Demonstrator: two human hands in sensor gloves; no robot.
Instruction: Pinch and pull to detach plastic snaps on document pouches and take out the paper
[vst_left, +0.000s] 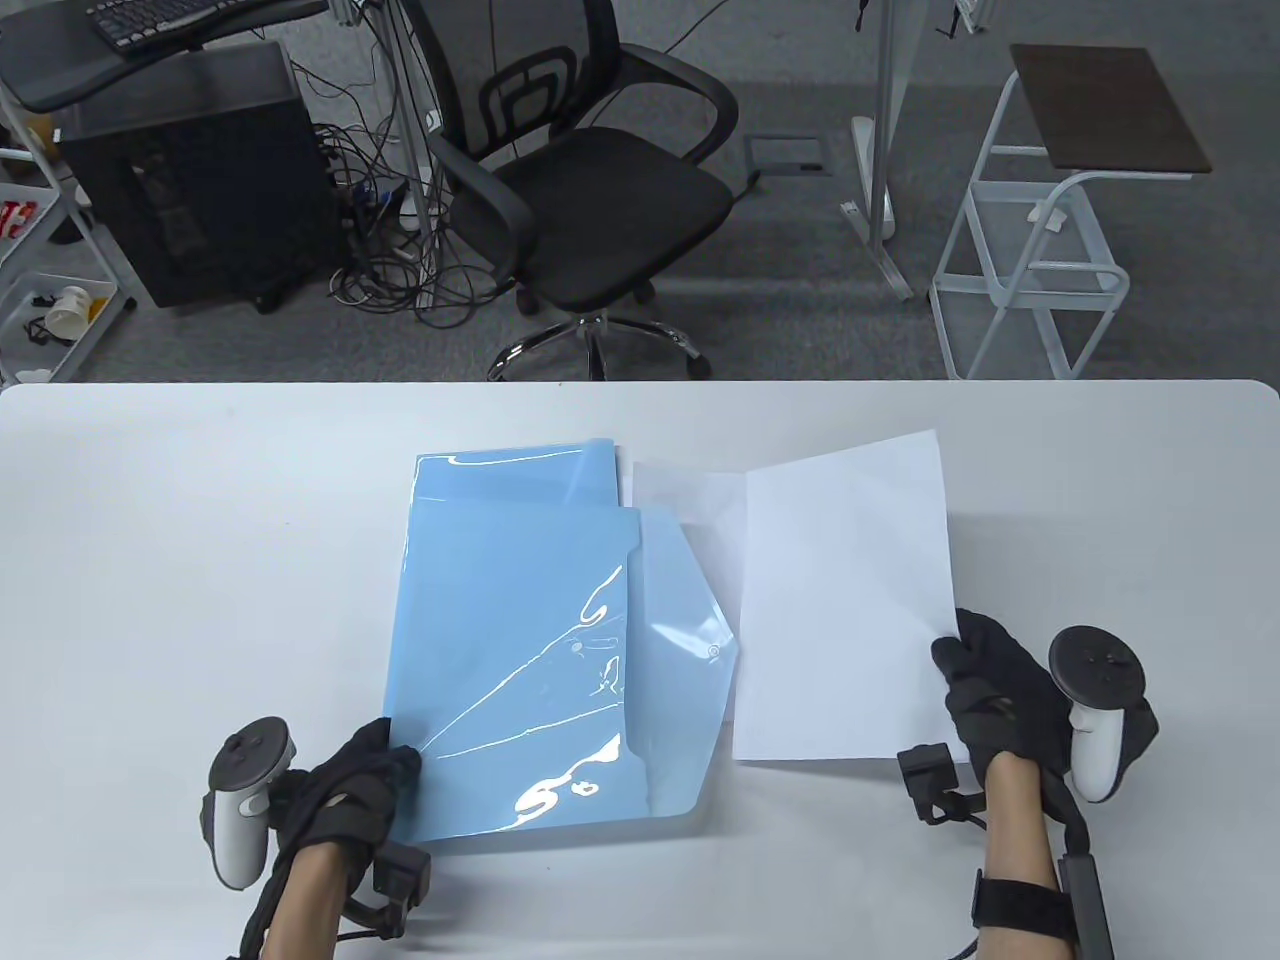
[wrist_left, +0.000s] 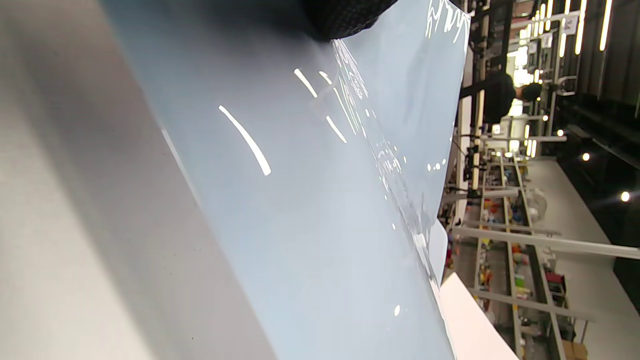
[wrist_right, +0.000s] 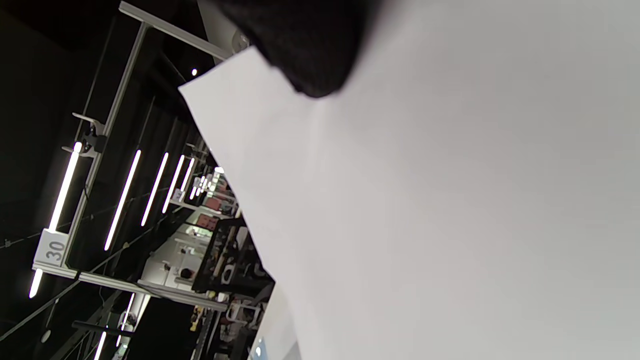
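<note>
Two hands grip for us: left hand (vst_left: 345, 785) pinches the blue pouch (vst_left: 520, 680), right hand (vst_left: 995, 695) the white sheet (vst_left: 840, 610); office chair (vst_left: 580, 190) beyond the tabletop (vst_left: 150, 560).

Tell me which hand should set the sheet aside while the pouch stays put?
The right hand. It already pinches the white sheet at its right edge, fully out of the blue pouch. The left hand holds the pouch's near-left corner, far from the sheet.
</note>
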